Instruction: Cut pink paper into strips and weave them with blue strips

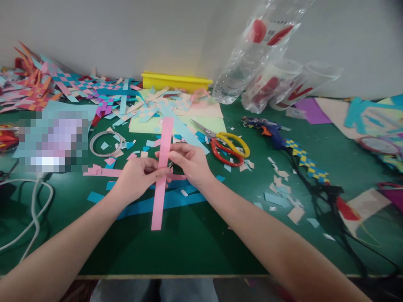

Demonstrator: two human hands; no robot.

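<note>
My left hand [137,176] and my right hand [190,163] meet over the green table [195,247], both pinching a long pink paper strip [163,142] held upright between them. A second pink strip [100,172] crosses under my hands, running left. Long blue paper strips [176,200] lie flat beneath, just in front of my wrists. Fingers of both hands are closed on the pink paper.
Red-and-yellow scissors [228,147] lie right of my hands, a tape roll [105,143] to the left. A blue glue gun [272,131] and its black cable [315,188], crushed plastic bottles [252,63], a yellow tray [176,80], woven paper pieces [63,84] and many scraps surround them.
</note>
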